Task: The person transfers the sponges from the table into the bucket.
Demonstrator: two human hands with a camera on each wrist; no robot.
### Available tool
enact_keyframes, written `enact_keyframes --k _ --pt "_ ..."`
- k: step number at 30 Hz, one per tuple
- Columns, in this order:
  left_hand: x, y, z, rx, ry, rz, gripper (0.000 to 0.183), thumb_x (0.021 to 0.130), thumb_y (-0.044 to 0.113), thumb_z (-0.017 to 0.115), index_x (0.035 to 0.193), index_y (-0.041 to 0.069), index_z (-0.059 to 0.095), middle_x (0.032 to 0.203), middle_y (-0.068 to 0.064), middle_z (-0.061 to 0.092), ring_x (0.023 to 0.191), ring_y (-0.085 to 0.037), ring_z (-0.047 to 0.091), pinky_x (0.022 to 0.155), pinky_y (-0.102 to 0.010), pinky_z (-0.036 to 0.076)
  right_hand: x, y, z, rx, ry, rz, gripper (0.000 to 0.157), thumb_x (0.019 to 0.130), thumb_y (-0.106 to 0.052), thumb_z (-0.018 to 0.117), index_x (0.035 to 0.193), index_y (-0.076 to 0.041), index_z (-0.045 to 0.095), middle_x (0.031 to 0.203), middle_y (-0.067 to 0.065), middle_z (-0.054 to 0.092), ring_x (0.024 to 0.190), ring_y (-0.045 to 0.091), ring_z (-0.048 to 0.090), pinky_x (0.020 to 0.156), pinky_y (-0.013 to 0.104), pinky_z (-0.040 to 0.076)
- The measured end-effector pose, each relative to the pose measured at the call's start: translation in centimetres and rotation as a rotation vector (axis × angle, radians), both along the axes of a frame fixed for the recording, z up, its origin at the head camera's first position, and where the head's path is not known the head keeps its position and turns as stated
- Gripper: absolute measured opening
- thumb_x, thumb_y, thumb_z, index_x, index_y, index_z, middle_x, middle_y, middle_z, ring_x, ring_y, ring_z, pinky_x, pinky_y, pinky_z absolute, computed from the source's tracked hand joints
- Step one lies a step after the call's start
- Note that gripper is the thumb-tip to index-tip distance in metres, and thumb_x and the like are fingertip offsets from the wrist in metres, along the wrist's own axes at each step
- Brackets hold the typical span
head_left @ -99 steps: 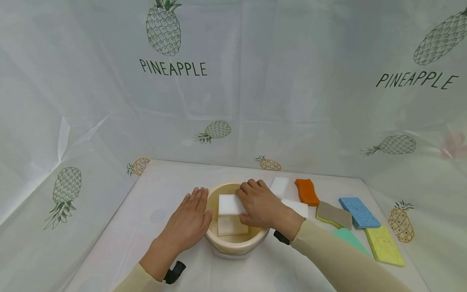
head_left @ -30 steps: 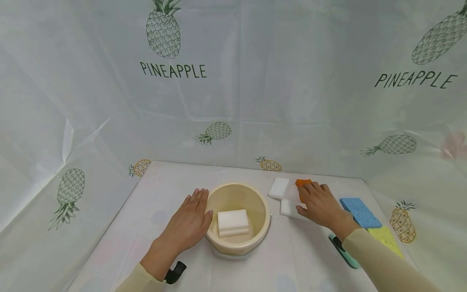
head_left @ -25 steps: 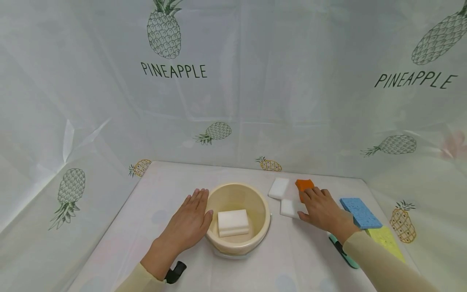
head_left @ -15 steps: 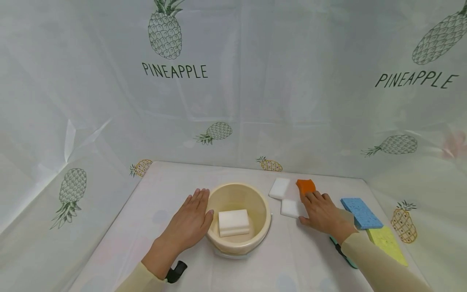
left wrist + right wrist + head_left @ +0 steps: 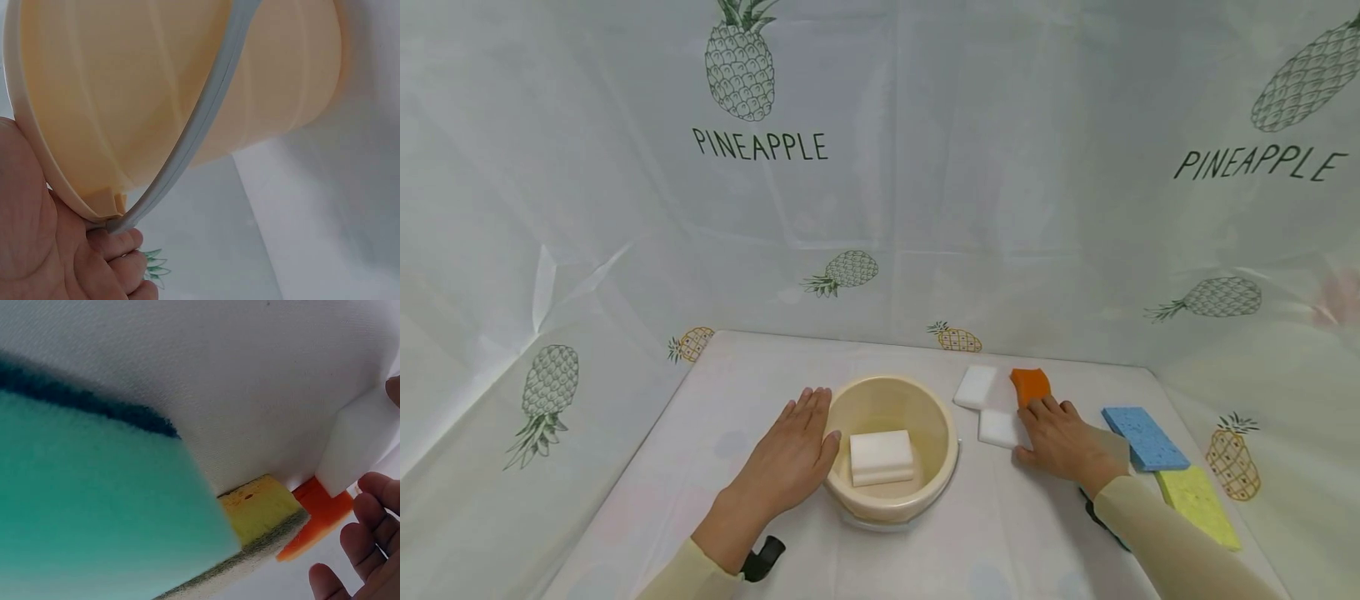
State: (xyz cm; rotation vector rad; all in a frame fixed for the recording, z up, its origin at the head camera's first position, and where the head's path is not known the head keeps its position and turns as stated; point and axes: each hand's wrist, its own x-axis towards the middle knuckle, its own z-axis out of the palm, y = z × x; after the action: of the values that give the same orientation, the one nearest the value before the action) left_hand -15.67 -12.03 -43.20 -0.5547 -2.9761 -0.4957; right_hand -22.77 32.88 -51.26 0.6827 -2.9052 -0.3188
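A cream bucket (image 5: 936,467) with a grey handle (image 5: 200,125) stands mid-table. Inside it lies a white sponge block (image 5: 881,457), with a seam along its front side. My left hand (image 5: 786,458) rests with straight fingers along the bucket's left rim. My right hand (image 5: 1063,437) hovers low over the right-hand sponges, fingers slightly bent and spread. Its fingertips overlap the orange sponge (image 5: 1030,385) and the edge of a white sponge (image 5: 1000,427). In the right wrist view, that white sponge (image 5: 356,440) sits between thumb and fingers, with no firm grip visible.
Another white sponge (image 5: 975,387) lies behind. Under and beside the right wrist are a grey-and-yellow scouring sponge (image 5: 259,512) and a green sponge (image 5: 106,494). Blue (image 5: 1145,438) and yellow (image 5: 1199,507) sponges lie at the right edge. A patterned sheet (image 5: 1000,208) surrounds the table.
Earlier my right hand held a white sponge in the bucket; that sponge now stays there. The hand moved right to the other sponges, then slightly nearer me. The left hand has kept its place.
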Motion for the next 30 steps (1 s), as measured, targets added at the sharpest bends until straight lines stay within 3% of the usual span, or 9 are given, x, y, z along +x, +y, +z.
enact_keyframes --k 9,18,23,30 --pt "0.0 0.1 -0.1 0.001 -0.003 -0.005 0.067 0.113 0.036 0.043 0.162 -0.007 0.031 0.168 -0.023 0.036 0.160 -0.037 0.027 0.132 -0.053 0.023 0.4 -0.1 0.2 -0.039 -0.021 -0.029 0.059 0.084 -0.052 0.080 0.112 -0.004 0.061 0.103 0.012 0.055 0.097 0.032 0.050 0.081 0.048 0.043" --pt "-0.1 0.0 -0.2 -0.008 0.008 -0.010 0.067 0.112 0.037 0.043 0.162 -0.007 0.031 0.168 -0.023 0.036 0.160 -0.037 0.027 0.131 -0.053 0.024 0.9 0.6 0.4 -0.104 0.035 0.009 0.066 0.082 -0.052 0.083 0.119 -0.003 0.057 0.111 0.015 0.059 0.103 0.035 0.052 0.086 0.051 0.045" --pt "-0.1 0.0 -0.1 -0.010 0.019 -0.017 0.067 0.113 0.037 0.043 0.162 -0.008 0.032 0.167 -0.023 0.036 0.160 -0.038 0.028 0.131 -0.053 0.025 1.4 1.7 1.4 -0.083 0.056 0.003 0.062 0.084 -0.049 0.082 0.116 -0.003 0.057 0.110 0.014 0.058 0.101 0.033 0.051 0.085 0.050 0.044" --pt "0.0 -0.1 0.0 -0.005 0.009 -0.017 0.067 0.113 0.037 0.043 0.162 -0.008 0.031 0.168 -0.024 0.036 0.160 -0.038 0.028 0.131 -0.054 0.025 1.3 2.8 2.9 -0.083 0.169 0.007 0.065 0.082 -0.047 0.082 0.115 0.002 0.054 0.111 0.019 0.059 0.100 0.037 0.052 0.088 0.054 0.047"
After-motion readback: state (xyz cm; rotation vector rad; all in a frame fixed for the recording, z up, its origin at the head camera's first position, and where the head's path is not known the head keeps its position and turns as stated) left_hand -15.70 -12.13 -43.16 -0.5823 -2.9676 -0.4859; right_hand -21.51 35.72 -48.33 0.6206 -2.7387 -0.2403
